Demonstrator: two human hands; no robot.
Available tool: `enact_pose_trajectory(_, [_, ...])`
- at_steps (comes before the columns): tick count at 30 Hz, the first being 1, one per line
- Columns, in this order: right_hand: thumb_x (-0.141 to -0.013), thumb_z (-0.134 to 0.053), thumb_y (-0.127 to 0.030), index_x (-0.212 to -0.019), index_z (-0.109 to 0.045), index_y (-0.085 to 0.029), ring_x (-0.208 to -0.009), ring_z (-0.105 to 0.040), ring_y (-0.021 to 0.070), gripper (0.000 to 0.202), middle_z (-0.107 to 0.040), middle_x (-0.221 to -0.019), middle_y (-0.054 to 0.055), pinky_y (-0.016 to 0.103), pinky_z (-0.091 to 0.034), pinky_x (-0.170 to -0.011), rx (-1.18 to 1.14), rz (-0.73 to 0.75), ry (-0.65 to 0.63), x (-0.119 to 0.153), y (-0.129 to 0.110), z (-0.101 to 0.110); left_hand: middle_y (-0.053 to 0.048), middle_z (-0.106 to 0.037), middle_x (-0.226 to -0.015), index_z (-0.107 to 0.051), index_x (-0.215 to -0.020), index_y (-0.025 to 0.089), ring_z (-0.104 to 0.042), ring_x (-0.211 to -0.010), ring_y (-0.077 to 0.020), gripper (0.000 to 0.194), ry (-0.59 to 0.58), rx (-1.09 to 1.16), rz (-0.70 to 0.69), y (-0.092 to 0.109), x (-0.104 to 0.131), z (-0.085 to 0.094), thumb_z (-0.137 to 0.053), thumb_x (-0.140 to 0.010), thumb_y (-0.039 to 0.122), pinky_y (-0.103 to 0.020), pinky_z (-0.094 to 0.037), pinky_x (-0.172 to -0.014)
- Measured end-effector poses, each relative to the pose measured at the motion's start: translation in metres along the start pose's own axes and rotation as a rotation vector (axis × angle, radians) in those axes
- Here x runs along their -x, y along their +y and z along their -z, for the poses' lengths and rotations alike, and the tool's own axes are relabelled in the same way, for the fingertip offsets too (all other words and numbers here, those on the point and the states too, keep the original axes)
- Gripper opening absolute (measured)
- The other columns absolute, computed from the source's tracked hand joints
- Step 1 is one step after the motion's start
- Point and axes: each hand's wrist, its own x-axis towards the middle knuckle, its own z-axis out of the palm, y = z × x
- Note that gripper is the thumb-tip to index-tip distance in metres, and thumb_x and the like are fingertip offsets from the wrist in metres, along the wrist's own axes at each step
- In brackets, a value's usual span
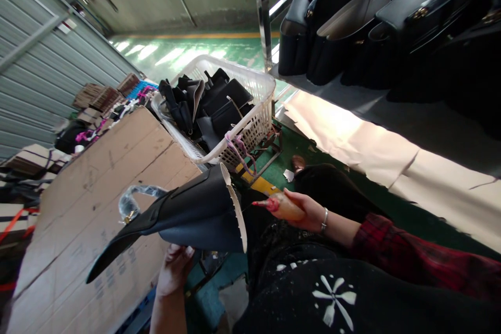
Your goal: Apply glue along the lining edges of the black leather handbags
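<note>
A black handbag (199, 211) lies tilted over the edge of the cardboard, its pale cut edge turned toward me. Its handle (131, 198) is wrapped in clear plastic, and a dark flap hangs out to the left. My left hand (176, 266) grips the bag from beneath, with some fingers hidden under it. In my right hand (307, 211) is a squeeze bottle (287, 207) of amber content with a red nozzle. The nozzle points at the bag's pale edge, a short distance away from it. My fingers are closed around the bottle.
Cardboard (94, 188) covers the work surface at left. Beyond it, a white plastic basket (250, 138) holds several black bag pieces. Several black bags (352, 26) stand on a metal rack at upper right, with brown paper (376, 162) below. Stacked pieces (94, 99) lie along the corrugated wall.
</note>
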Motion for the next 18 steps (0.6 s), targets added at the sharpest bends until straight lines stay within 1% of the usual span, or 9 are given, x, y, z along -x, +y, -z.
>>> enact_pose_trajectory(2, [-0.088, -0.058, -0.051, -0.103, -0.065, -0.017, -0.072, -0.066, 0.0169, 0.038, -0.071, -0.088, 0.005, 0.039, -0.054, -0.08, -0.11, -0.065, -0.08, 0.009, 0.006, -0.008, 0.001, -0.073, -0.07, -0.071, -0.061, 0.024, -0.071, -0.077, -0.0188, 0.034, 0.002, 0.024, -0.012, -0.003, 0.005, -0.002, -0.095, -0.039, 0.035, -0.024, -0.057, -0.075])
enact_pose_trajectory(4, [-0.087, -0.057, -0.057, -0.099, -0.065, -0.018, -0.062, -0.061, 0.0139, 0.042, -0.068, -0.081, 0.002, 0.049, -0.054, -0.087, -0.187, -0.111, -0.236, 0.019, 0.012, -0.021, 0.002, -0.071, -0.066, -0.07, -0.06, 0.025, -0.071, -0.076, -0.0183, 0.032, 0.007, 0.045, -0.03, -0.008, 0.009, -0.004, -0.095, -0.042, 0.035, -0.025, -0.057, -0.077])
enact_pose_trajectory(6, [-0.086, -0.058, -0.058, -0.094, -0.065, -0.018, -0.058, -0.056, 0.0119, 0.042, -0.066, -0.077, 0.0, 0.056, -0.051, -0.091, -0.221, -0.126, -0.369, 0.028, 0.017, -0.037, 0.003, -0.071, -0.065, -0.071, -0.06, 0.026, -0.071, -0.077, -0.0188, 0.031, 0.026, 0.055, -0.045, -0.016, 0.013, -0.004, -0.095, -0.044, 0.035, -0.026, -0.057, -0.078])
enact_pose_trajectory(8, [-0.084, -0.061, -0.055, -0.092, -0.066, -0.019, -0.057, -0.054, 0.0106, 0.037, -0.065, -0.075, -0.001, 0.058, -0.05, -0.093, -0.227, -0.11, -0.428, 0.035, 0.02, -0.054, 0.002, -0.073, -0.068, -0.071, -0.06, 0.026, -0.071, -0.082, -0.0213, 0.03, 0.046, 0.047, -0.071, -0.026, 0.016, -0.002, -0.094, -0.046, 0.038, -0.03, -0.056, -0.083])
enact_pose_trajectory(10, [-0.084, -0.062, -0.054, -0.09, -0.067, -0.019, -0.056, -0.052, 0.0094, 0.035, -0.064, -0.073, -0.002, 0.059, -0.048, -0.094, -0.231, -0.063, -0.437, 0.039, 0.021, -0.068, -0.002, -0.075, -0.075, -0.072, -0.061, 0.024, -0.071, -0.09, -0.0254, 0.028, 0.04, 0.025, -0.116, -0.034, 0.018, 0.0, -0.092, -0.05, 0.041, -0.035, -0.054, -0.09])
enact_pose_trajectory(13, [-0.082, -0.064, -0.055, -0.087, -0.068, -0.019, -0.056, -0.05, 0.0086, 0.036, -0.063, -0.073, -0.002, 0.058, -0.047, -0.097, -0.241, 0.007, -0.413, 0.038, 0.02, -0.081, -0.008, -0.076, -0.087, -0.077, -0.07, 0.023, -0.068, -0.1, -0.0322, 0.025, -0.023, -0.046, -0.147, -0.039, 0.025, 0.003, -0.088, -0.058, 0.042, -0.045, -0.048, -0.101])
enact_pose_trajectory(16, [-0.079, -0.068, -0.055, -0.087, -0.068, -0.018, -0.056, -0.05, 0.0087, 0.038, -0.064, -0.074, -0.001, 0.057, -0.046, -0.098, -0.241, 0.033, -0.369, 0.035, 0.02, -0.087, -0.012, -0.076, -0.093, -0.08, -0.082, 0.022, -0.066, -0.104, -0.0376, 0.028, -0.068, -0.163, -0.168, -0.031, 0.042, 0.0, -0.085, -0.063, 0.042, -0.053, -0.042, -0.105])
enact_pose_trajectory(18, [-0.077, -0.07, -0.056, -0.086, -0.068, -0.018, -0.057, -0.051, 0.0098, 0.039, -0.064, -0.073, -0.001, 0.059, -0.045, -0.099, -0.225, 0.035, -0.356, 0.034, 0.02, -0.09, -0.013, -0.075, -0.101, -0.08, -0.092, 0.024, -0.062, -0.112, -0.0392, 0.032, -0.085, -0.218, -0.18, -0.018, 0.057, -0.004, -0.084, -0.065, 0.041, -0.054, -0.037, -0.109])
